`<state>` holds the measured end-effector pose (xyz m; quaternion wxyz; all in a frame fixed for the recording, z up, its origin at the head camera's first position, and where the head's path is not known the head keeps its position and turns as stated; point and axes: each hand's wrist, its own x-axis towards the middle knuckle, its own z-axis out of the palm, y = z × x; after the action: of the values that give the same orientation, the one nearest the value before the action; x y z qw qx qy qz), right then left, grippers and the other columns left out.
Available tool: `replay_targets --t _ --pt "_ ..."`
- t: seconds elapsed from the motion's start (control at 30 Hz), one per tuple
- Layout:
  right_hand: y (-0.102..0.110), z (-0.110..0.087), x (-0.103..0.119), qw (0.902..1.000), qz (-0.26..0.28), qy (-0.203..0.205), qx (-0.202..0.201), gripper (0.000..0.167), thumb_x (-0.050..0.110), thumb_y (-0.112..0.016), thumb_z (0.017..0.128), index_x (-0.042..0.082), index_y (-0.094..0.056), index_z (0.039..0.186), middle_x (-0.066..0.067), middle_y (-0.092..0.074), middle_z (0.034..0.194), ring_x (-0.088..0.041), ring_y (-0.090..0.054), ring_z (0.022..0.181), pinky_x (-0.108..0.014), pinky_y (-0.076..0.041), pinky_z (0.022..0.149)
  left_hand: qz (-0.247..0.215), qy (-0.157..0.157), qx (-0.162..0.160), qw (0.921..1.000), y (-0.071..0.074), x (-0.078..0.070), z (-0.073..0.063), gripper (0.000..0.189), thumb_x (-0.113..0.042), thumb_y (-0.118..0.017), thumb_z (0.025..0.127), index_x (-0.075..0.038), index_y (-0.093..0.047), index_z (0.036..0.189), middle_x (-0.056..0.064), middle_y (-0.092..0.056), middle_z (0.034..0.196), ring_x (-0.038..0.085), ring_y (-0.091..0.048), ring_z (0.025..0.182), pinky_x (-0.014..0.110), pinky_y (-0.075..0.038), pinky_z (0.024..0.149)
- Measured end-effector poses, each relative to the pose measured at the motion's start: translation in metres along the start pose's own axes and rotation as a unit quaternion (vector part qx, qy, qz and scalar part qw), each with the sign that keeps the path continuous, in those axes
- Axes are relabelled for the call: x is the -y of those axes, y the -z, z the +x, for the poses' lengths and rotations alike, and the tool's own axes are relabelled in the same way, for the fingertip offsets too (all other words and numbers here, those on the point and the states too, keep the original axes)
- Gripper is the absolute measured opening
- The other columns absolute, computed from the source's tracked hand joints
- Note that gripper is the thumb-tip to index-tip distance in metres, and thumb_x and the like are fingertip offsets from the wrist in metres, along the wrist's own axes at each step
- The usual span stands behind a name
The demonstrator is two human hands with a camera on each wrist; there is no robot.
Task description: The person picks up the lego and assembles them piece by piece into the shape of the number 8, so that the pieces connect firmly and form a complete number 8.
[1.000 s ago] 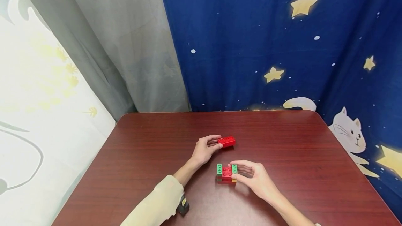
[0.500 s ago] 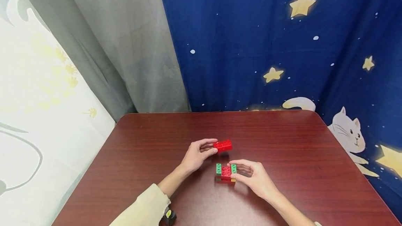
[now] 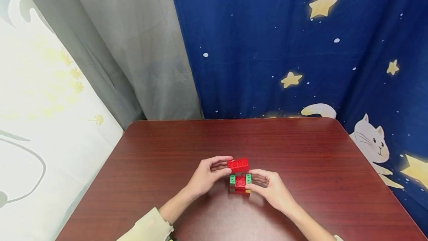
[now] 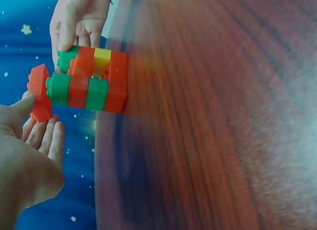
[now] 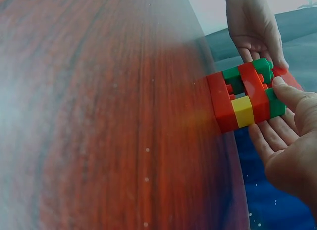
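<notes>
A loose red building brick [image 3: 238, 164], studs up, is pinched at its left end between the thumb and fingers of my left hand [image 3: 205, 175]. It hovers just behind and above a small stack of building bricks [image 4: 79, 86]. That stack stands on the table, built of red bricks with a green and a yellow brick [image 5: 242, 111] between them and two green bricks on top, one at each end. My right hand [image 3: 271, 189] grips the stack's right side, thumb in front and fingers behind, at the upper right green brick [image 3: 248, 178].
The brown wooden table [image 3: 160, 148] carries the stack near its middle. Beyond its far edge hang a blue curtain [image 3: 260, 47] with stars and a grey curtain [image 3: 147, 55]. A white patterned cloth [image 3: 50, 122] hangs on the left.
My left hand has brought the red brick nearer, from behind the stack to right over its back edge. My right hand keeps its grip on the stack, nearly unmoved.
</notes>
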<state>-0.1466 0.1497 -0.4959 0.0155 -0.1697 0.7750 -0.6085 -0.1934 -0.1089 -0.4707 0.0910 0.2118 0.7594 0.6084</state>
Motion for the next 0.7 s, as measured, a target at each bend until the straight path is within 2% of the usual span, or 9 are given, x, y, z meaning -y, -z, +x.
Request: replay_targets --t 0.3,0.5,0.7 --pt "0.001 0.001 0.0 0.9999 0.011 -0.002 0.013 0.041 0.013 -0.083 0.094 -0.004 -0.07 0.129 -0.016 -0.076 0.122 -0.03 -0.074 0.113 -0.038 -0.058 0.098 -0.042 -0.002 0.02 0.9989 -0.005 -0.005 -0.011 0.047 -0.008 -0.08 0.096 0.002 -0.066 0.14 0.012 -0.073 0.13 0.023 -0.074 0.115 0.03 -0.057 0.098" --pt "0.001 0.0 0.002 0.9998 0.014 -0.005 0.014 0.041 0.013 -0.082 0.095 -0.005 -0.07 0.13 -0.016 -0.076 0.122 -0.029 -0.073 0.115 -0.038 -0.058 0.099 -0.041 -0.004 0.019 0.999 -0.007 -0.005 -0.014 0.047 -0.007 -0.081 0.095 0.0 -0.067 0.139 0.012 -0.073 0.131 0.022 -0.074 0.114 0.03 -0.057 0.099" --pt "0.001 0.0 0.002 0.9998 0.015 -0.006 0.011 0.042 0.013 -0.081 0.095 -0.005 -0.069 0.131 -0.015 -0.076 0.121 -0.024 -0.073 0.115 -0.036 -0.058 0.099 -0.033 -0.028 0.015 0.999 -0.01 -0.003 -0.016 0.044 -0.005 -0.081 0.094 -0.001 -0.069 0.137 0.014 -0.073 0.13 0.026 -0.073 0.117 0.033 -0.056 0.101"
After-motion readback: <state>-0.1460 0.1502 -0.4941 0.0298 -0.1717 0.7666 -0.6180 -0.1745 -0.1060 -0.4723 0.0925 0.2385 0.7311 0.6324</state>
